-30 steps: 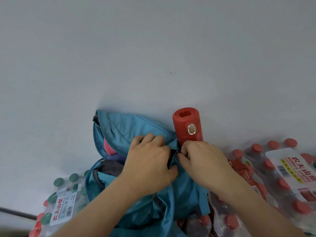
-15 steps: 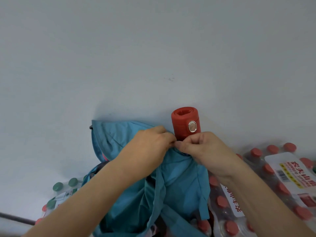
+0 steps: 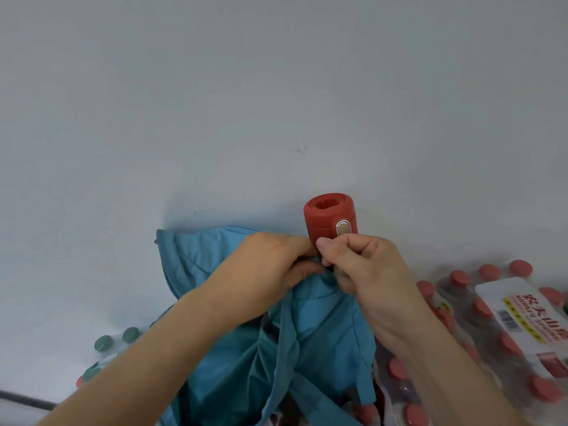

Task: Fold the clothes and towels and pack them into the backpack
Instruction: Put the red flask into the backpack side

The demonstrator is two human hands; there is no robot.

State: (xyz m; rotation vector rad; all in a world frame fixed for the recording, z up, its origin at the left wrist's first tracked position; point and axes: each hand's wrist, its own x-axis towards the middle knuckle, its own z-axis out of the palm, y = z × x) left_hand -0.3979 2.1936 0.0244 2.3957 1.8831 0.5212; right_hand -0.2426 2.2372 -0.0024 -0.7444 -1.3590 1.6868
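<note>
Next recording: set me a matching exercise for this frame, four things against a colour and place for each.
Things:
1. backpack
2. flask
3. bottle caps
4. pack label

Descriptions:
A. red, upright against the wall
B. green, lower left
C. teal, in the middle
D. white with a barcode, far right

Pairs: 1-C, 2-A, 3-B, 4-D
</note>
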